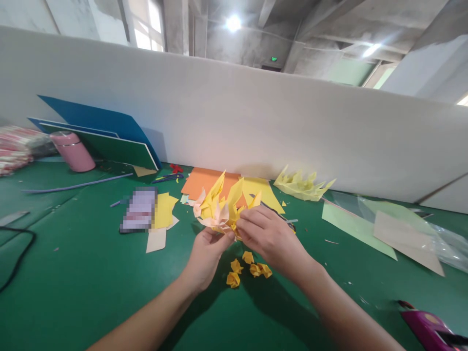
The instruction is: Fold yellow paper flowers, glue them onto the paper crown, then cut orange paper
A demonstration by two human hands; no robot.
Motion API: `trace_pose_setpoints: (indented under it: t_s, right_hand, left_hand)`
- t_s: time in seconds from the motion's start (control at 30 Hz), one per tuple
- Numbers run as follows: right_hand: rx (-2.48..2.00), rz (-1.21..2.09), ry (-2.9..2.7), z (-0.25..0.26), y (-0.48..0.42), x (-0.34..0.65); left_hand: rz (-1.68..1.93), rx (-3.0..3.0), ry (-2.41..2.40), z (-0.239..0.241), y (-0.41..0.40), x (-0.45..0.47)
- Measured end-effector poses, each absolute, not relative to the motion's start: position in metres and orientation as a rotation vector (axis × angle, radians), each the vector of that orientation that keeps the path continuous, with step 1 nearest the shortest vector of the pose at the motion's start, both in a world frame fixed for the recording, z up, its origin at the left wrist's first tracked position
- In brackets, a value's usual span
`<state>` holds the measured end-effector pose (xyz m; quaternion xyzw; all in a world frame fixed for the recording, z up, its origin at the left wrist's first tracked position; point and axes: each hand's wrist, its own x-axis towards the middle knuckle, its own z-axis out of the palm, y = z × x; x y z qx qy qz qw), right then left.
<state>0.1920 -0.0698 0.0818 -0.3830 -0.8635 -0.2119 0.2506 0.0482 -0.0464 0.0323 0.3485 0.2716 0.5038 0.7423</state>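
A spiky folded paper piece (pixel 219 204) in yellow and pale pink is held up over the green table (pixel 73 273). My left hand (pixel 206 253) grips it from below, fingers closed around its base. My right hand (pixel 268 234) pinches its right side with fingers pressed together. Under the hands lie several small crumpled yellow paper bits (pixel 248 270). A pair of scissors (pixel 281 217) lies partly hidden behind my right hand.
Orange sheet (pixel 204 180) and yellow sheet (pixel 265 192) lie behind the hands, with a second yellow spiky piece (pixel 302 185) by the white partition. Pale green and beige sheets (pixel 383 224) lie right. A pink cup (pixel 73 151), coloured boards (pixel 109 131) and a magenta tool (pixel 431 329) are around.
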Motion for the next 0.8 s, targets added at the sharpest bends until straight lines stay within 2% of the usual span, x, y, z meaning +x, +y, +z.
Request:
trace_pose_setpoints:
  t_s: [0.8]
  right_hand:
    - [-1.005, -0.573, -2.316, 0.0811, -0.0689, 0.1919]
  left_hand:
    - [1.113, 0.780, 0.579, 0.0341, -0.0453, 0.0476]
